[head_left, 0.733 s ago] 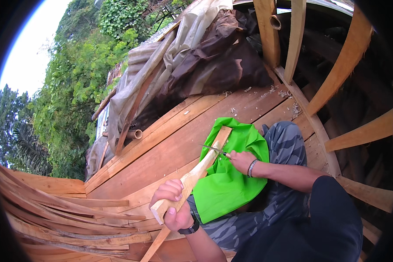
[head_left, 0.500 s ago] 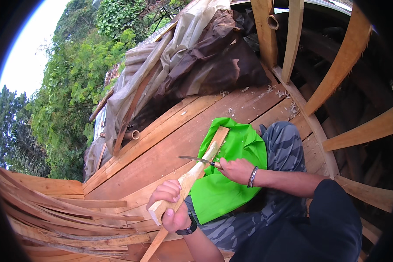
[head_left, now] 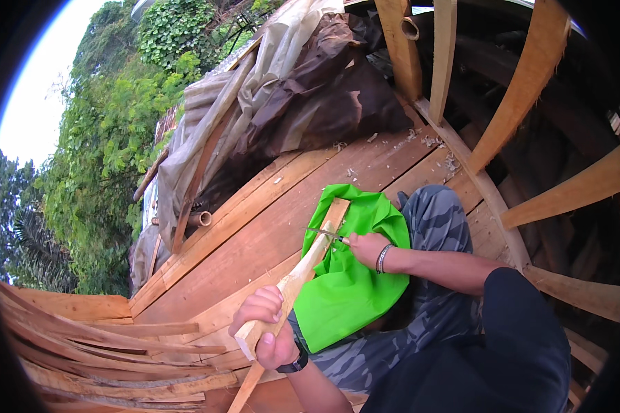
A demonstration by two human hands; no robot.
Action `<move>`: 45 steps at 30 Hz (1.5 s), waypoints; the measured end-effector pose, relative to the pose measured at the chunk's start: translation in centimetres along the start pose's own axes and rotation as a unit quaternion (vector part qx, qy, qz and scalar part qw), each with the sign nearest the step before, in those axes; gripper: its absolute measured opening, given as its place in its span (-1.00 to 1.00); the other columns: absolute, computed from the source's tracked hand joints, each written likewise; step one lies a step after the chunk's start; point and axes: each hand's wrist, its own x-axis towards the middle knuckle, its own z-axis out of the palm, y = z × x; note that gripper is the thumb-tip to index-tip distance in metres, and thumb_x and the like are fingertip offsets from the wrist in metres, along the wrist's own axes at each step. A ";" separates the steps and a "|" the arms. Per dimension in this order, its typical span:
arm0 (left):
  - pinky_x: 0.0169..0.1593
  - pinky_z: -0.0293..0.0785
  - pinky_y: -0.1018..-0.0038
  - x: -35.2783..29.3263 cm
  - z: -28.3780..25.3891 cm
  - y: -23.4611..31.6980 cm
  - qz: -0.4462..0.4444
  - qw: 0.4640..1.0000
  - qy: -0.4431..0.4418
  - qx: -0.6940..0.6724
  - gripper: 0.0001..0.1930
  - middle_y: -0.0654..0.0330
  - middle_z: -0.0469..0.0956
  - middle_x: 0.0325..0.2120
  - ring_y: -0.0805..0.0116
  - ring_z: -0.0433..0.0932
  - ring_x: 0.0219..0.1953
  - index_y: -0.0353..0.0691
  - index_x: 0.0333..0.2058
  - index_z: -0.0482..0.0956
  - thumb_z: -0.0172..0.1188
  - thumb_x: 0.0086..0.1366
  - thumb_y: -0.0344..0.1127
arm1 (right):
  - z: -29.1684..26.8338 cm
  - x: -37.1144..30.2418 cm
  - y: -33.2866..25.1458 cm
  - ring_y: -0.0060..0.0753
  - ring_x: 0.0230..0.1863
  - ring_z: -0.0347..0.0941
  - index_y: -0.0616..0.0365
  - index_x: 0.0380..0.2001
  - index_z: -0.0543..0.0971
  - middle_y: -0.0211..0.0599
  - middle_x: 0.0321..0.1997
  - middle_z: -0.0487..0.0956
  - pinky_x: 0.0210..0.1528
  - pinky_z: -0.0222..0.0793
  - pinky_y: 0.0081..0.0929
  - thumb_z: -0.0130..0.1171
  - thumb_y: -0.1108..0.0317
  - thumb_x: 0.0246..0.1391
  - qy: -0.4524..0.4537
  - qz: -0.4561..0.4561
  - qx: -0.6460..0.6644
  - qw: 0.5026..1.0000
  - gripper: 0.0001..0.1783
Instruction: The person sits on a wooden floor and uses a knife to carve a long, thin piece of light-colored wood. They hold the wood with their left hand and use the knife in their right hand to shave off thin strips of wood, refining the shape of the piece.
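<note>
A pale, partly carved piece of wood (head_left: 297,277) slants from my left hand up across the green cloth (head_left: 355,303) on my lap. My left hand (head_left: 265,325) is closed round its thick near end. My right hand (head_left: 367,249) grips the handle of a knife (head_left: 324,233), and the thin blade lies across the narrow far part of the wood. The wood's flat far tip rests over the cloth. Most of the knife handle is hidden in my fist.
Thin wooden strips (head_left: 117,344) are heaped at the lower left. Wood shavings (head_left: 434,141) lie on the planks (head_left: 255,220) ahead. Curved upright timbers (head_left: 523,89) stand on the right. A grey and brown tarp (head_left: 303,89) drapes over the far side, with a bamboo tube (head_left: 201,219) beneath it.
My right hand has pushed the knife away from me along the wood, toward its far end. The left hand keeps its hold. The whole view has shifted slightly.
</note>
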 end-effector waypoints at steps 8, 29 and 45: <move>-0.40 0.17 0.37 0.1 -0.8 0.2 0.002 0.999 0.037 -0.015 -0.71 0.15 0.28 -0.68 0.34 0.22 -0.60 -0.31 -0.59 0.32 0.12 -0.04 -0.18 | -6.3 -2.0 -7.0 0.02 -0.63 0.51 0.25 -0.25 0.34 -0.10 -0.63 0.54 -0.58 0.44 -0.08 -0.11 0.21 0.24 0.001 -0.121 0.000 0.993 -0.73; -0.35 0.21 0.34 0.6 -1.1 0.3 -0.003 0.999 0.025 -0.023 -0.72 0.11 0.30 -0.68 0.32 0.23 -0.61 -0.32 -0.59 0.34 0.12 -0.06 -0.20 | -6.3 -1.9 -7.5 -0.03 -0.63 0.53 0.12 -0.28 0.37 -0.09 -0.67 0.53 -0.58 0.42 -0.07 -0.05 0.22 0.19 0.014 -0.072 -0.002 0.997 -0.81; -0.40 0.19 0.34 0.8 -0.9 0.2 -0.004 0.999 0.033 -0.029 -0.72 0.12 0.31 -0.69 0.31 0.24 -0.63 -0.35 -0.60 0.35 0.13 -0.08 -0.22 | -6.3 -1.8 -6.9 -0.04 -0.52 0.58 0.24 -0.31 0.36 -0.07 -0.62 0.55 -0.50 0.48 -0.12 -0.08 0.26 0.21 -0.021 -0.057 -0.028 0.998 -0.77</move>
